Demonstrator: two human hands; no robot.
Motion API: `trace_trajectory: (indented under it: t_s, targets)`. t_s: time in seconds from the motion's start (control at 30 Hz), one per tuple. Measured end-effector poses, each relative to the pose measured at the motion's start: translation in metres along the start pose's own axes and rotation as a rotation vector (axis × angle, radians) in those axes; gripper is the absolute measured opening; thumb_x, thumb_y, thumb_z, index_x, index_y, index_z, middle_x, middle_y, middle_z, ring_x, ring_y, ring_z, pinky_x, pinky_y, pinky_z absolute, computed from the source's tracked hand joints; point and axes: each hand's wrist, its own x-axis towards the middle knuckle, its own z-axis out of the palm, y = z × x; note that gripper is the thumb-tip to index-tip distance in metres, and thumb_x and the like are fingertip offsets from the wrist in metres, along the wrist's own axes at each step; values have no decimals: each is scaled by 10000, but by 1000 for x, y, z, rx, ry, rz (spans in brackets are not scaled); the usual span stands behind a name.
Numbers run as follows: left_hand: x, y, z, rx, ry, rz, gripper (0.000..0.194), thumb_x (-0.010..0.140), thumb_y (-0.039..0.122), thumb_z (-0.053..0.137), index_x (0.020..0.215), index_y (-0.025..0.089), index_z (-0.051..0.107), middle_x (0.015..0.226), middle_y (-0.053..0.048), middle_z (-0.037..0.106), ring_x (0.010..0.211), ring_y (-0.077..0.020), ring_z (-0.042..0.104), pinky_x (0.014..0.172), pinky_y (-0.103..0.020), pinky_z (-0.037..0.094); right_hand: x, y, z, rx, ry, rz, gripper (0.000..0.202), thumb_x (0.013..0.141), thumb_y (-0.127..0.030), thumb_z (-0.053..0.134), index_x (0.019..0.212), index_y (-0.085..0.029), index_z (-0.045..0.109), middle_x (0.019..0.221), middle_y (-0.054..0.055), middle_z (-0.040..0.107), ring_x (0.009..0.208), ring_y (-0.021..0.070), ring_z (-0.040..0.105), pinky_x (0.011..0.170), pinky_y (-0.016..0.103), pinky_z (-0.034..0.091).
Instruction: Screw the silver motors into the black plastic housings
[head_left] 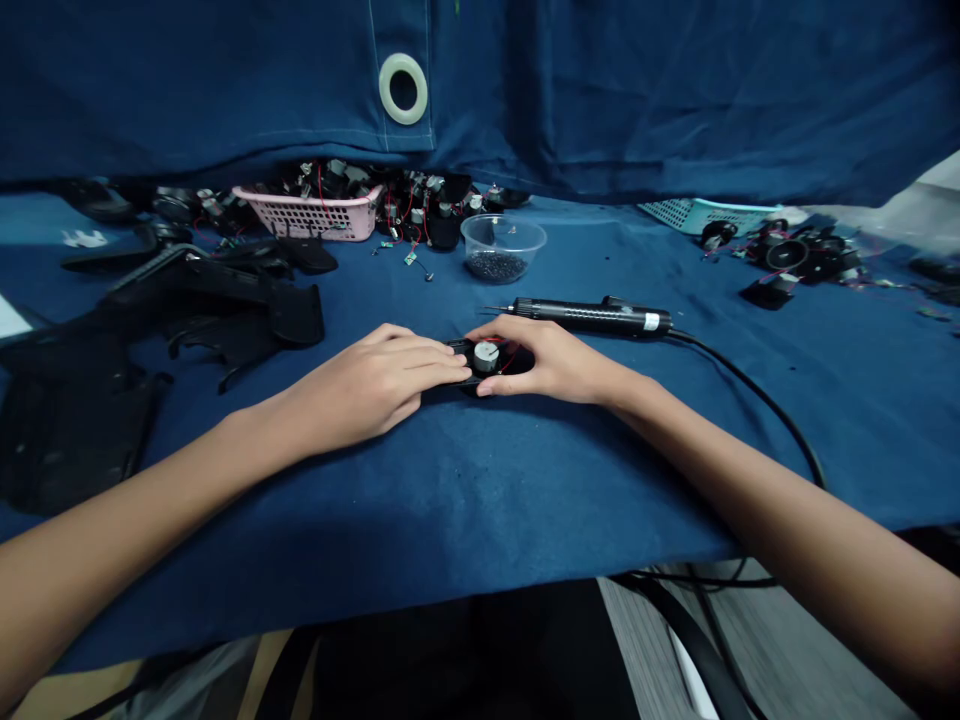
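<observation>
A small silver motor with red wires sits in a black plastic part in the middle of the blue cloth. My left hand lies over the left end of this part, fingers together and pressed on it, hiding much of its shape. From the right, my right hand curves its thumb and fingers around the motor end, gripping the part's near and far edges. Just beyond my right hand lies a black electric screwdriver, its bit pointing left.
A clear bowl of small dark screws stands behind. Black plastic parts lie at left. A pink basket and wired motor assemblies are at the back, a teal basket back right. The screwdriver's cable runs off the near edge.
</observation>
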Motion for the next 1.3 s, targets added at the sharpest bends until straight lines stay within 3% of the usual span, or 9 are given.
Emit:
trace_trajectory:
  t_s: [0.4,0.6,0.77,0.87,1.0,1.3]
  targets:
    - [-4,3,2,-36,-14,-45,515,898,32,447,1381,202,493,1398,-46,568,1325,-186,489,1115,-403,355,1,1,0,23,-10,39,663,729,-571,736,1238,-164,612,1144,75,668,966,221,635,844,325,489]
    - [-2,3,2,-37,5,-60,471,901,41,440,1339,189,530,1359,-37,600,1299,-172,511,1104,-388,363,-3,4,4,9,19,15,672,754,-566,719,1276,-162,595,1194,79,649,1062,234,616,925,337,471]
    - [-2,2,2,-31,6,-59,461,901,43,430,1325,188,541,1348,-36,608,1284,-173,523,1087,-382,377,-3,5,9,96,111,41,494,876,-481,621,1256,-167,595,1192,84,646,1055,213,624,913,338,483]
    - [-2,2,2,-29,1,-56,466,902,44,428,1330,195,536,1348,-32,608,1290,-173,517,1093,-385,370,-2,3,9,85,195,44,369,858,-446,651,1099,-166,647,1072,71,661,955,192,626,849,317,490]
    - [-1,3,0,-32,-16,-64,468,900,48,429,1334,191,532,1350,-30,607,1291,-167,515,1097,-375,368,-1,1,9,24,181,10,257,840,-383,676,958,-157,645,912,36,650,812,153,596,753,267,467]
    - [-1,1,-5,-45,-43,-42,468,877,50,448,1315,187,536,1346,-40,610,1284,-166,525,1082,-366,379,1,-1,8,-78,171,-32,190,840,-299,663,932,-139,619,884,21,642,783,125,577,735,228,430]
